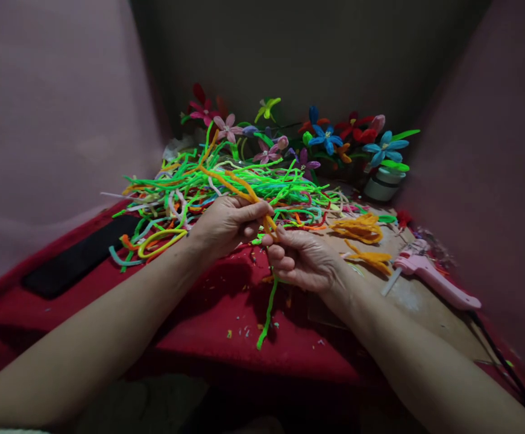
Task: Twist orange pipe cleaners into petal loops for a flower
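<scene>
Orange pipe cleaners (235,185) stretch up and to the left from between my two hands. My left hand (229,222) pinches them between thumb and fingers. Just to the right, my right hand (305,259) grips a bent, looped end of the same orange strands. Below the right hand a green pipe cleaner (269,313) lies or hangs towards the front of the table; whether it is joined to the orange ones is hidden. Behind both hands spreads a tangled heap of green and many-coloured pipe cleaners (262,181).
Pipe-cleaner flowers (325,138) stand along the back, by a white jar (384,184). At right, a pink glue gun (438,280) and orange pipe-cleaner bundles (357,228) rest on cardboard (425,313). A black phone-like slab (79,256) lies left on the red cloth (190,325).
</scene>
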Demonstrator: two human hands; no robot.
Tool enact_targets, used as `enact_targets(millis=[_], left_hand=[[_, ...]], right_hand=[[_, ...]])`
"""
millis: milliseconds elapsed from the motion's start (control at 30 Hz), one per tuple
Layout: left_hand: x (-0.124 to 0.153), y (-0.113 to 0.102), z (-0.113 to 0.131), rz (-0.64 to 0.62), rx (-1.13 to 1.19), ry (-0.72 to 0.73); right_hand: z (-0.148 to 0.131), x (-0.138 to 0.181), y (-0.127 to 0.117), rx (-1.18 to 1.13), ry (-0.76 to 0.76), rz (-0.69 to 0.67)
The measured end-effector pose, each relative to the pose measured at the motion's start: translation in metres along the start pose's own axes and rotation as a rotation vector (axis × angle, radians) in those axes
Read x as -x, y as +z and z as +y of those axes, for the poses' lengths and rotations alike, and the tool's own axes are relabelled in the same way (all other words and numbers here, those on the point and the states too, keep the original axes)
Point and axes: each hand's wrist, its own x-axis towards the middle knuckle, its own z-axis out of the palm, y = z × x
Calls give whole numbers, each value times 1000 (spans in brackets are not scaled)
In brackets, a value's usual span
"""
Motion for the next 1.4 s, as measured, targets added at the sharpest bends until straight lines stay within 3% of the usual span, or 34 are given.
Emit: enact_targets(millis=[267,500,667,767,967,1133,1267,1400], left_hand=[[3,-2,-4,-72,-98,-92],[5,9,-10,126,-172,-17],[6,13,-7,104,-93,-9],[6,12,-4,95,-90,-14],[4,10,-5,134,-115,-14],[4,8,-2,200,-244,38],[3,9,-5,125,-174,-39],[3,11,-6,76,-200,-97]], right_hand=[[2,-5,-2,50,-70,47],[4,-7,-1,170,-182,200],[4,-5,2,291,-296,199],[4,-3,5,348,-352,287],[5,-1,10,497,-362,418],[5,0,12,556,-324,418],[5,-1,13,541,-415,381],[6,-1,12,566,-380,447]])
